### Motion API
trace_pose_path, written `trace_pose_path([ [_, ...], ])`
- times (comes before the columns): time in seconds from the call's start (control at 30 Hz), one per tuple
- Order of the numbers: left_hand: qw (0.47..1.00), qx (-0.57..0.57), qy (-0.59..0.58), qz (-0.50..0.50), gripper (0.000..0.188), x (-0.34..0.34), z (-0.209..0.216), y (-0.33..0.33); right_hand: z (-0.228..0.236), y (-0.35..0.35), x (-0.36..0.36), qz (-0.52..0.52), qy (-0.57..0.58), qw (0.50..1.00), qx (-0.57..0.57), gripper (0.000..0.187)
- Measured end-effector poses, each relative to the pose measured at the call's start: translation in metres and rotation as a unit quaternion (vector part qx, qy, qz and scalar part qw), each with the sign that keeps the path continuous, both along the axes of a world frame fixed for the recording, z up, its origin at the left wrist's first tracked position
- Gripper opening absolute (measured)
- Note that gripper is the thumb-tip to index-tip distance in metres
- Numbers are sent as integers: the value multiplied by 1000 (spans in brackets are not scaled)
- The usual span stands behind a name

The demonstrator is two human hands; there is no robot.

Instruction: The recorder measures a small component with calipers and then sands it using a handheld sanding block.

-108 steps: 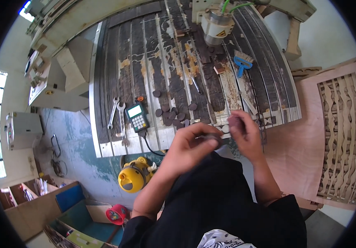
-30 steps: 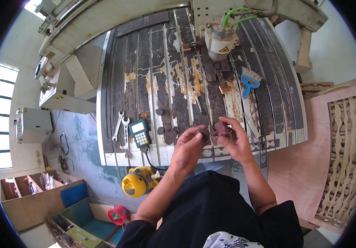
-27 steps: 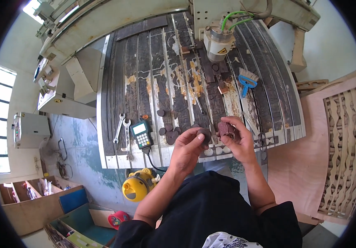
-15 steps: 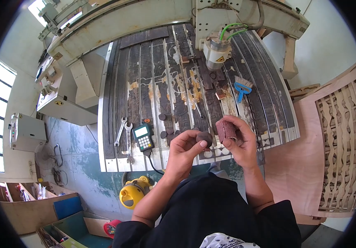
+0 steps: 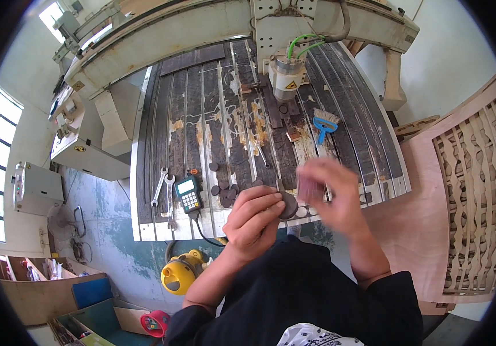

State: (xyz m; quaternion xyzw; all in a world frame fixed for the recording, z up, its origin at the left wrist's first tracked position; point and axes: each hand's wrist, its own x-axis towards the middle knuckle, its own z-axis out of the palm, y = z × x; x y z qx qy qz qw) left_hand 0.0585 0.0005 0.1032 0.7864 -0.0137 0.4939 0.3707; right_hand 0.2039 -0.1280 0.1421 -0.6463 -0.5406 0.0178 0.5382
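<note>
Left hand fingers curled tight, pinching a dark round disc by its edge above the near rim of the slatted machine bed. Right hand blurred, seemingly closed on a small brownish block; grip unclear. Edge pinch looks thin: a bump from the right hand could drop the disc off the near edge, toward the yellow machine on the floor.

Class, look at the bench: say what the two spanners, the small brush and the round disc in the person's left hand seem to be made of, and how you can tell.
The spanners: bare metal, probably steel, going by the silvery-grey sheen. The brush: blue handle, smooth and evenly coloured like plastic, with pale bristles of unclear fibre. The disc in the left hand: dark and matt, perhaps wood or rubber; too small to tell.
</note>
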Motion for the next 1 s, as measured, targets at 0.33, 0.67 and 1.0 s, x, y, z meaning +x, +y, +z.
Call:
trace_pose_path([
  [0.33,998,55,-27,36,28,0,-12,-15,-18,-23,-29,92,410,906,-62,42],
  [0.67,898,-398,81,-166,42,-9,-6,-20,-22,-20,-26,112,518,848,-12,36],
  [1.0,785,-564,157,-204,20,-12,-7,-14,-29,-20,-10,30,324,945,-37,45],
])
